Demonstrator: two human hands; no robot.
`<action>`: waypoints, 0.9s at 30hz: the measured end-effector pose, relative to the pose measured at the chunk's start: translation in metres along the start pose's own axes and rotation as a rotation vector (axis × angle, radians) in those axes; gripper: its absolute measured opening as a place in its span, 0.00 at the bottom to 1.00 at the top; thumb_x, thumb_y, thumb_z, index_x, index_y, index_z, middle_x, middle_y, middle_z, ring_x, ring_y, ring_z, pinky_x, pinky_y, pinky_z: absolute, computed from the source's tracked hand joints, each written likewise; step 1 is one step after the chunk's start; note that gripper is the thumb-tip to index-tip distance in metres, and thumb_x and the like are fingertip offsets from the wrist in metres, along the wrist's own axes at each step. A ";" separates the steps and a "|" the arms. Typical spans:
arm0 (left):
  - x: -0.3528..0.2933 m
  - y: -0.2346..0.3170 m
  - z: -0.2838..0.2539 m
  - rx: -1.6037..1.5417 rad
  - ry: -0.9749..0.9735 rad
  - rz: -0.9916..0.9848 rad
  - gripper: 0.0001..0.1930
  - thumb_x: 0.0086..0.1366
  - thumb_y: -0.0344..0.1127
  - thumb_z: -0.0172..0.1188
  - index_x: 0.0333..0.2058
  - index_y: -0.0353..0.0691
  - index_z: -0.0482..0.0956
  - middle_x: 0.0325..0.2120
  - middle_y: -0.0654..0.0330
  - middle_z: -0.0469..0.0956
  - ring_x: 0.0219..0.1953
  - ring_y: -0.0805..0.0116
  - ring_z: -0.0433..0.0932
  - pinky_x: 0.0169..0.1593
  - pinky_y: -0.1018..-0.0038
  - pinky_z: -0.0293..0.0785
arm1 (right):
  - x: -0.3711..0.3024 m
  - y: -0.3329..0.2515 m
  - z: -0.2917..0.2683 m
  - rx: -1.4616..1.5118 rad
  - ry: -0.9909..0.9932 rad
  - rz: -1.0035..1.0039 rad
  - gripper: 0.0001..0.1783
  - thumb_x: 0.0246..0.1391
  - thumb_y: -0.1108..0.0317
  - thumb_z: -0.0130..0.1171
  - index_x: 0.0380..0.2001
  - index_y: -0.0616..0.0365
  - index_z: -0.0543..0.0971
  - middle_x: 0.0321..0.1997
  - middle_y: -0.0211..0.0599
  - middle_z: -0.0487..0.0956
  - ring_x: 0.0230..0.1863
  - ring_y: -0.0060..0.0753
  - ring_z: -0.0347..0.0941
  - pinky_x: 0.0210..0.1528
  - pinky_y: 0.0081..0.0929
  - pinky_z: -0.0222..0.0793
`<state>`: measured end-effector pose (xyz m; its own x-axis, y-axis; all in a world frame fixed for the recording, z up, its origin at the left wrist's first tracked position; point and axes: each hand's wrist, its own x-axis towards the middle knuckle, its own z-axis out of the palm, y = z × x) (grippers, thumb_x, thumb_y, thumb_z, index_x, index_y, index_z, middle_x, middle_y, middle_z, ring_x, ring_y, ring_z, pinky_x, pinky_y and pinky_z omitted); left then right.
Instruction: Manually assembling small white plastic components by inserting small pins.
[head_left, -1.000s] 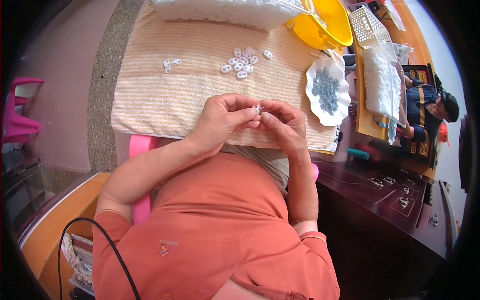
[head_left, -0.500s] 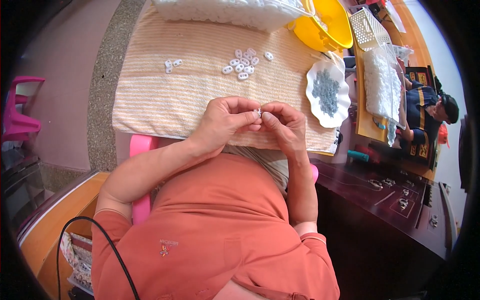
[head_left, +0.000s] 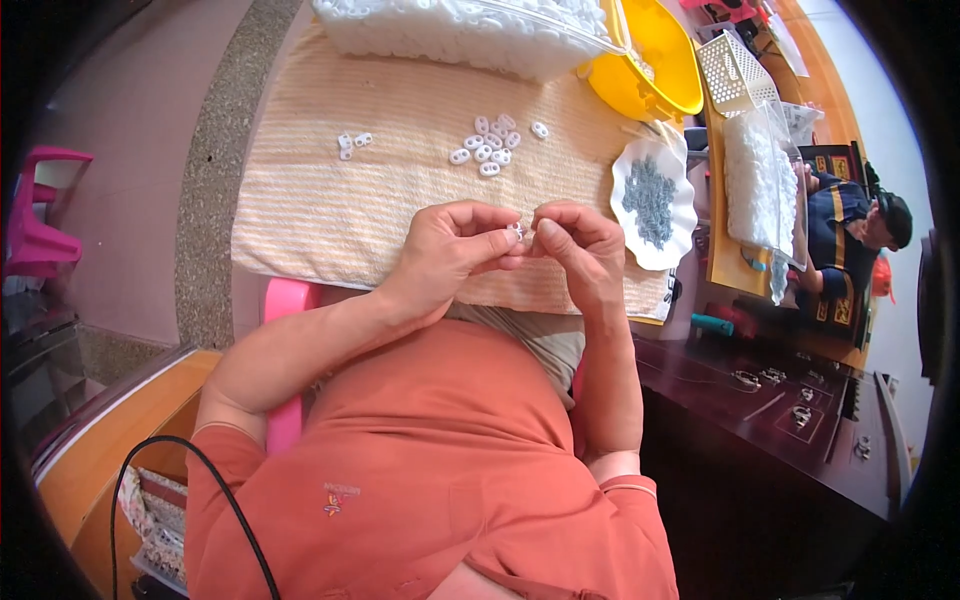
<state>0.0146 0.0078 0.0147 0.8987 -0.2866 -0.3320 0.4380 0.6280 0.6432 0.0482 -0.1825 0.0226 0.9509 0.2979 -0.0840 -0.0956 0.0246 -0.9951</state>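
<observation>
Just above the towel's near edge, my left hand (head_left: pixel 450 248) pinches a small white plastic piece (head_left: pixel 517 230) between thumb and fingertips. Close beside it, my right hand (head_left: pixel 582 248) is closed in a pinch too, its fingertips a short gap from the piece; what they hold, if anything, is too small to make out. Farther out lies a loose cluster of white oval pieces with two holes (head_left: pixel 489 142). A small group of white pieces (head_left: pixel 346 147) sits apart on the left. Right of my right hand stands a white scalloped dish (head_left: pixel 681 215) with small grey-blue parts (head_left: pixel 650 200).
A clear bin of white pieces (head_left: pixel 460 45) and a yellow basin (head_left: pixel 625 90) stand at the towel's (head_left: pixel 300 210) far side. On the right are another clear bin (head_left: pixel 757 180), a perforated white basket (head_left: pixel 738 75) and a co-worker (head_left: pixel 845 225). A dark table (head_left: pixel 740 400) lies lower right.
My hands have drawn slightly apart, opening a small gap at the fingertips. The white piece stays with my left hand. The whole view has shifted a little.
</observation>
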 end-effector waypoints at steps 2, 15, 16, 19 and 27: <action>0.000 0.000 -0.001 -0.015 -0.002 0.052 0.09 0.62 0.25 0.58 0.42 0.31 0.76 0.34 0.58 0.79 0.36 0.72 0.80 0.43 0.76 0.80 | 0.012 -0.005 0.003 -0.136 0.005 -0.019 0.07 0.55 0.75 0.59 0.37 0.67 0.79 0.34 0.33 0.80 0.32 0.18 0.76 0.33 0.17 0.74; -0.004 0.002 0.000 -0.023 -0.024 0.131 0.10 0.62 0.25 0.59 0.42 0.32 0.77 0.33 0.58 0.80 0.34 0.72 0.81 0.42 0.75 0.80 | 0.061 -0.009 0.030 -1.140 -0.100 -0.342 0.12 0.48 0.73 0.60 0.39 0.56 0.80 0.33 0.40 0.76 0.32 0.46 0.75 0.33 0.35 0.69; -0.004 0.001 0.000 -0.026 -0.027 0.131 0.09 0.62 0.25 0.59 0.42 0.32 0.77 0.33 0.58 0.80 0.34 0.72 0.81 0.42 0.75 0.81 | 0.061 -0.009 0.030 -1.142 -0.105 -0.333 0.11 0.49 0.72 0.60 0.38 0.56 0.80 0.33 0.40 0.76 0.32 0.46 0.75 0.34 0.36 0.69; -0.005 0.003 0.002 -0.030 -0.022 0.126 0.09 0.62 0.24 0.59 0.42 0.31 0.77 0.33 0.57 0.80 0.34 0.73 0.80 0.41 0.77 0.80 | 0.061 -0.010 0.028 -1.135 -0.128 -0.329 0.09 0.49 0.70 0.60 0.36 0.57 0.79 0.33 0.39 0.76 0.33 0.46 0.75 0.34 0.37 0.69; -0.004 -0.001 0.000 -0.026 -0.023 0.137 0.09 0.62 0.25 0.59 0.41 0.32 0.77 0.32 0.57 0.80 0.34 0.72 0.81 0.41 0.75 0.81 | 0.057 -0.009 0.023 -1.109 -0.179 -0.333 0.09 0.49 0.66 0.61 0.28 0.58 0.73 0.33 0.41 0.76 0.32 0.49 0.75 0.34 0.42 0.69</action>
<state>0.0109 0.0081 0.0152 0.9503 -0.2138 -0.2261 0.3110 0.6810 0.6630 0.0962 -0.1438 0.0282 0.8172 0.5658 0.1100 0.5435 -0.6928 -0.4741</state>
